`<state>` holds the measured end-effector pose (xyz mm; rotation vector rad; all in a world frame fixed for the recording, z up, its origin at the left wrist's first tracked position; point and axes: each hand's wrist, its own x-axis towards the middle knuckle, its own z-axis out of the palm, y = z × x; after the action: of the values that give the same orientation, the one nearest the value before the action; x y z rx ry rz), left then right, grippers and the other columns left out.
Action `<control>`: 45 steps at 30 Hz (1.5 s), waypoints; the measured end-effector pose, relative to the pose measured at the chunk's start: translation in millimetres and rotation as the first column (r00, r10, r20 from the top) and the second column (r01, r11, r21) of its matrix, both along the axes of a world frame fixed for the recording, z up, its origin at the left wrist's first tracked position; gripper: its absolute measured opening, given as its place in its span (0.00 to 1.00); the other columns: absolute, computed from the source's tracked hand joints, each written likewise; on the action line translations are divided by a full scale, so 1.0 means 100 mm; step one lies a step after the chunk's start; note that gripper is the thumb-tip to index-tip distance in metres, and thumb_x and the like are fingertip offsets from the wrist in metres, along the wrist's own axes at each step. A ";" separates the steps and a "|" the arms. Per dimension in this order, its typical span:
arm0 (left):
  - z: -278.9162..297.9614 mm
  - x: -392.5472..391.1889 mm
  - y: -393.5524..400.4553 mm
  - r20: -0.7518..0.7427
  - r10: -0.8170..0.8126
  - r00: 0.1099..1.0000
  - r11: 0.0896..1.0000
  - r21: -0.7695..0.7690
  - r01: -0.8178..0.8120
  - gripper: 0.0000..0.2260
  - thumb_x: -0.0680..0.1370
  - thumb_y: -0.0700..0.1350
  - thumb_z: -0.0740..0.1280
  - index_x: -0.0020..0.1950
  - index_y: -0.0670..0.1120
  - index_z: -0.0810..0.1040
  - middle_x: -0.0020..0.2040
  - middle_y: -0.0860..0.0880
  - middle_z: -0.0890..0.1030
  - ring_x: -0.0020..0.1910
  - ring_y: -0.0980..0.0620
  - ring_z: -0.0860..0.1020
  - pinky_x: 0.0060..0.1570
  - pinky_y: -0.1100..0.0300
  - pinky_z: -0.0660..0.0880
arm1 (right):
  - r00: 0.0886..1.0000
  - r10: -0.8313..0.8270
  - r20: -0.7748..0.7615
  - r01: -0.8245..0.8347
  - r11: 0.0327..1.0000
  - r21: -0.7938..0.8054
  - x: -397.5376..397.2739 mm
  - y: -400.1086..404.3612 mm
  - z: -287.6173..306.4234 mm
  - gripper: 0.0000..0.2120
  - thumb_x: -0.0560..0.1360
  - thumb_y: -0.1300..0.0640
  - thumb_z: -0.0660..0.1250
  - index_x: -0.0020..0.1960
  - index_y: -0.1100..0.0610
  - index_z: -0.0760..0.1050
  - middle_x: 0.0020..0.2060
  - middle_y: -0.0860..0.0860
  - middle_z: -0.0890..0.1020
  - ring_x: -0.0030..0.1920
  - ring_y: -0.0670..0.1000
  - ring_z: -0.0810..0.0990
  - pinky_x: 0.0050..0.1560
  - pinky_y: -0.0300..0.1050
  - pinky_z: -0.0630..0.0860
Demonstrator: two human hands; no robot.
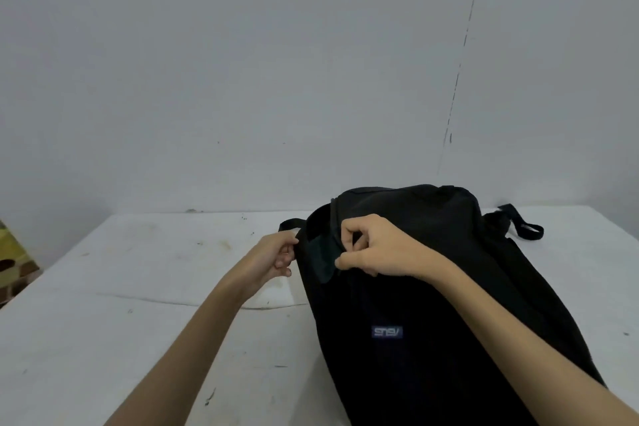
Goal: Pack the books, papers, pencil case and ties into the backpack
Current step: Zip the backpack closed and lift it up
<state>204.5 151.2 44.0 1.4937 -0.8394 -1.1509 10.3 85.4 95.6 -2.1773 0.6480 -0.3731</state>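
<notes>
A black backpack [432, 304] lies on the white table [138, 287], its top end pointing away from me and a small blue logo patch [387, 332] on its front. My left hand [276, 258] pinches the backpack's left edge near the top opening. My right hand [373, 247] is curled over the top front and pinches something small at the zipper line; a narrow gap in the opening shows between the two hands. No books, papers, pencil case or ties are in view.
A black strap [525, 226] trails from the backpack to the right, and another strap [288, 223] sticks out at the left. A grey wall [276, 62] stands behind the table. A patterned yellow-brown object [14, 263] sits at the far left edge.
</notes>
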 end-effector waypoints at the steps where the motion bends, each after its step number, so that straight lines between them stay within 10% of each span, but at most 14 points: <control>1: 0.04 0.06 0.04 0.097 -0.066 0.993 0.997 0.042 0.062 0.14 0.79 0.42 0.58 0.32 0.45 0.66 0.26 0.51 0.66 0.25 0.55 0.61 0.26 0.66 0.69 | 0.997 0.036 -0.069 -0.036 0.999 -0.007 0.02 0.02 0.05 0.15 0.71 0.57 0.72 0.34 0.58 0.67 0.18 0.47 0.71 0.20 0.45 0.68 0.27 0.35 0.66; 5: 0.20 0.19 -0.02 0.368 -0.212 0.905 0.969 0.202 0.145 0.11 0.80 0.48 0.57 0.43 0.45 0.74 0.33 0.49 0.76 0.29 0.54 0.72 0.32 0.62 0.75 | 0.981 -0.008 -0.193 -0.012 0.995 -0.104 0.02 -0.11 0.31 0.18 0.73 0.44 0.69 0.35 0.58 0.73 0.19 0.49 0.72 0.21 0.48 0.67 0.23 0.34 0.65; 10: 0.34 0.27 -0.47 0.491 -0.113 0.864 0.993 0.077 0.086 0.08 0.80 0.43 0.59 0.49 0.45 0.78 0.42 0.49 0.81 0.38 0.54 0.78 0.34 0.64 0.76 | 0.974 -0.191 -0.120 0.164 0.965 -0.204 0.12 -0.68 0.41 0.13 0.75 0.51 0.66 0.37 0.58 0.73 0.25 0.51 0.76 0.24 0.50 0.71 0.33 0.37 0.70; 13: 0.32 0.25 -0.77 0.602 -0.145 0.786 0.989 0.061 0.135 0.12 0.79 0.37 0.59 0.56 0.47 0.78 0.53 0.50 0.81 0.49 0.54 0.78 0.45 0.64 0.76 | 0.960 -0.192 -0.202 0.134 0.954 -0.270 0.29 -1.02 0.27 0.04 0.75 0.57 0.65 0.46 0.56 0.78 0.40 0.51 0.82 0.41 0.50 0.79 0.46 0.40 0.72; 16: 0.23 0.21 -1.02 0.626 -0.308 0.717 0.949 0.150 0.277 0.17 0.77 0.36 0.61 0.64 0.47 0.75 0.60 0.51 0.78 0.57 0.53 0.76 0.58 0.60 0.73 | 0.939 -0.132 -0.318 0.021 0.944 -0.329 0.50 -1.24 0.10 0.18 0.74 0.64 0.60 0.60 0.53 0.77 0.60 0.51 0.78 0.59 0.50 0.74 0.60 0.40 0.67; 19: 0.12 0.22 -1.18 0.634 -0.330 0.699 0.940 0.159 0.301 0.15 0.76 0.36 0.62 0.61 0.46 0.77 0.52 0.51 0.81 0.48 0.56 0.79 0.49 0.68 0.74 | 0.901 -0.071 -0.428 -0.094 0.931 -0.352 0.68 -1.40 -0.05 0.24 0.74 0.65 0.57 0.65 0.47 0.73 0.68 0.47 0.71 0.68 0.51 0.64 0.70 0.50 0.61; 23: 0.05 0.29 -1.23 0.725 -0.270 0.634 0.955 0.117 0.273 0.08 0.77 0.39 0.65 0.54 0.46 0.80 0.38 0.54 0.77 0.38 0.57 0.76 0.40 0.66 0.74 | 0.855 -0.059 -0.516 -0.177 0.902 -0.395 0.75 -1.52 -0.11 0.15 0.76 0.61 0.59 0.58 0.49 0.76 0.64 0.46 0.73 0.66 0.50 0.65 0.67 0.48 0.61; 35: 0.47 0.24 -0.72 0.880 -0.256 0.401 0.942 0.134 0.309 0.11 0.76 0.42 0.67 0.35 0.52 0.70 0.40 0.54 0.78 0.41 0.56 0.76 0.40 0.61 0.71 | 0.866 -0.218 -0.450 -0.140 0.758 -0.637 0.74 -1.57 -0.07 0.06 0.76 0.61 0.57 0.47 0.51 0.68 0.35 0.41 0.70 0.51 0.50 0.72 0.60 0.53 0.57; 38: 0.48 0.17 -0.63 0.935 -0.210 0.287 0.950 0.126 0.284 0.07 0.77 0.44 0.65 0.39 0.51 0.72 0.41 0.57 0.76 0.39 0.59 0.72 0.35 0.66 0.64 | 0.849 -0.244 -0.469 -0.160 0.728 -0.667 0.80 -1.48 -0.01 0.11 0.74 0.62 0.58 0.53 0.49 0.70 0.45 0.44 0.76 0.58 0.51 0.72 0.64 0.55 0.57; 41: 0.47 0.16 -0.58 0.917 -0.177 0.357 0.965 0.090 0.247 0.08 0.76 0.45 0.67 0.38 0.53 0.73 0.39 0.58 0.77 0.40 0.60 0.74 0.34 0.68 0.64 | 0.782 -0.083 -0.618 -0.293 0.826 -0.481 0.80 -1.27 0.10 0.25 0.75 0.63 0.57 0.68 0.43 0.65 0.65 0.45 0.72 0.67 0.50 0.66 0.67 0.52 0.59; 45: 0.43 0.05 -0.45 0.900 -0.165 0.403 0.968 0.070 0.240 0.11 0.75 0.42 0.67 0.35 0.52 0.71 0.39 0.55 0.77 0.42 0.56 0.76 0.43 0.56 0.75 | 0.776 -0.018 -0.631 -0.380 0.784 -0.490 0.79 -0.99 0.06 0.17 0.76 0.61 0.59 0.62 0.47 0.74 0.59 0.48 0.77 0.62 0.51 0.72 0.63 0.50 0.62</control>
<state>209.1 106.2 87.2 1.9901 -1.8305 -0.3317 89.3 -13.4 101.4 -2.9937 0.6930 0.3251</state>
